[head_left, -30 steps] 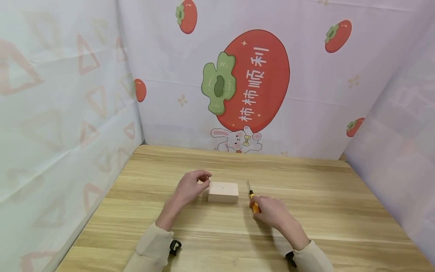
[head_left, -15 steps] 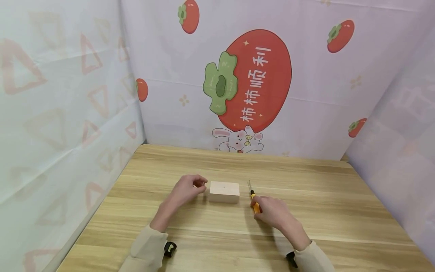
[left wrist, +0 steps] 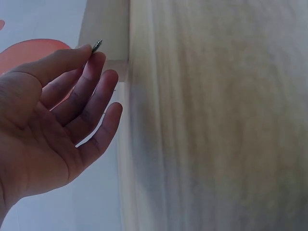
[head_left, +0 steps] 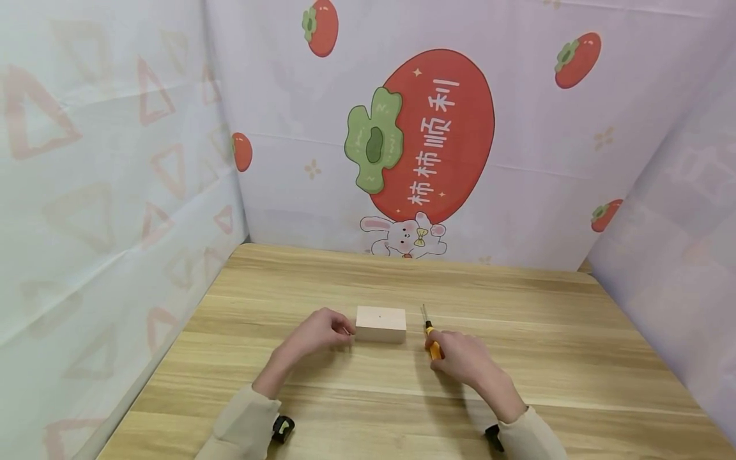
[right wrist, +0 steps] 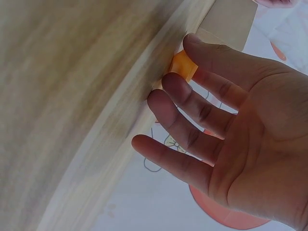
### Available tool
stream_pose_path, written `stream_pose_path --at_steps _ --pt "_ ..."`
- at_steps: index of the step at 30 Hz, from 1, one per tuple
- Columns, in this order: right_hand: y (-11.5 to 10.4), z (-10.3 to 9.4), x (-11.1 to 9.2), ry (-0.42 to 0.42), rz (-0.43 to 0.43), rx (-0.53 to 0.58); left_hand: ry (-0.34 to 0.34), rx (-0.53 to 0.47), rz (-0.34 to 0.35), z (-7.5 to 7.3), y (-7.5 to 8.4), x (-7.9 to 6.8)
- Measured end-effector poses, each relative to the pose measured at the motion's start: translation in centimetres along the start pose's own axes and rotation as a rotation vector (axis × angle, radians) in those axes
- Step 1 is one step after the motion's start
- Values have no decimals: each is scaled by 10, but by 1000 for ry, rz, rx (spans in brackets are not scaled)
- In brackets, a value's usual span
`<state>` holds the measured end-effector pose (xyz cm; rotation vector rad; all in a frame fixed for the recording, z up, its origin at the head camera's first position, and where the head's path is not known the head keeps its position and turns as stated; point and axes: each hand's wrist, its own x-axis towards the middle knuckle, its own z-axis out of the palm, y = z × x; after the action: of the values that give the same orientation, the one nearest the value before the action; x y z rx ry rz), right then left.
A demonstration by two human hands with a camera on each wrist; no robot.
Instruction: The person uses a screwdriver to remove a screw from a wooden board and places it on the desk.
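Observation:
Between its thumb and forefinger my left hand [head_left: 319,332] pinches a small metal screw [left wrist: 97,46], its threaded end showing past the fingertips in the left wrist view. Those fingertips are close by the left end of a pale wooden block [head_left: 381,326], which has a small dark dot on its top. To the block's right, my right hand [head_left: 464,359] holds the yellow-and-black handle of a screwdriver [head_left: 434,349] that lies low over the table, shaft pointing away from me. In the right wrist view, the thumb and fingers are at the orange-looking handle [right wrist: 184,66].
The wood-grain table [head_left: 517,306] runs back to a printed cloth backdrop [head_left: 276,191] with a large red persimmon. Cloth walls [head_left: 115,191] also rise at the left and right. Beige sleeves [head_left: 244,418] cover the forearms, with black straps at the wrists.
My left hand has gone from the block's top left corner leftward, then lower and nearer to me, beside its left end. The right hand and screwdriver stay in place.

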<state>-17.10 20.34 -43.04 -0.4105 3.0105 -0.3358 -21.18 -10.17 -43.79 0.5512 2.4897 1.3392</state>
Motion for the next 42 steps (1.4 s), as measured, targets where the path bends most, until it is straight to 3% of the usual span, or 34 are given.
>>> stream_pose_path --at_steps 8,19,42 --pt "2 2 3 3 1 -4 -55 70 7 8 4 0" --pt "0 3 4 2 3 -6 -29 231 -24 14 12 0" --pt "0 -3 0 -21 -9 30 -10 192 -23 9 -3 0"
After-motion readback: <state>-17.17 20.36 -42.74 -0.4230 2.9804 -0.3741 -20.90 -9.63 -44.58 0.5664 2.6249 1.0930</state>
